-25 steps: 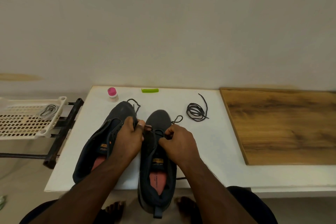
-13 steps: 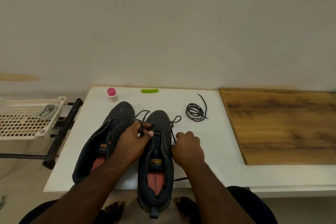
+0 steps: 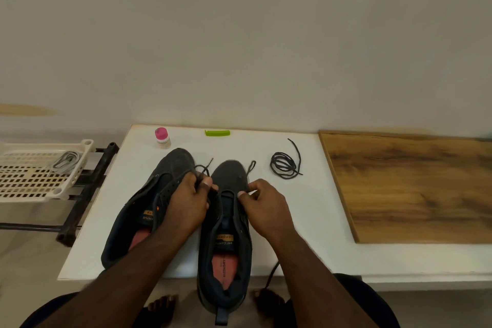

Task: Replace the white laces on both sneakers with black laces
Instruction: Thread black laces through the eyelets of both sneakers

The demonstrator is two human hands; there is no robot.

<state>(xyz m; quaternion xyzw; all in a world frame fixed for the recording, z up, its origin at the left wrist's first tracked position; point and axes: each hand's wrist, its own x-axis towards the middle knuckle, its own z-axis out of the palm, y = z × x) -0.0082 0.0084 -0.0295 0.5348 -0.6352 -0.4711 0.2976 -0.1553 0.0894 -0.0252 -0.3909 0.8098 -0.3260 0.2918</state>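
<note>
Both forearms are bare right up to the bottom edge of the frame, with no sleeves, watch or rings showing. The left hand and right hand are ungloved. Dark clothing covers the lap, and the feet are bare.

Two dark grey fabric sneakers with red insoles lie side by side on the white bench, toes toward the wall: the left sneaker angled, the right sneaker with its heel overhanging the near edge. A thin black lace runs through the right sneaker's front eyelets. A coiled spare black lace lies just right of the sneakers, and pale laces rest in a cream slotted plastic tray off to the left.
</note>
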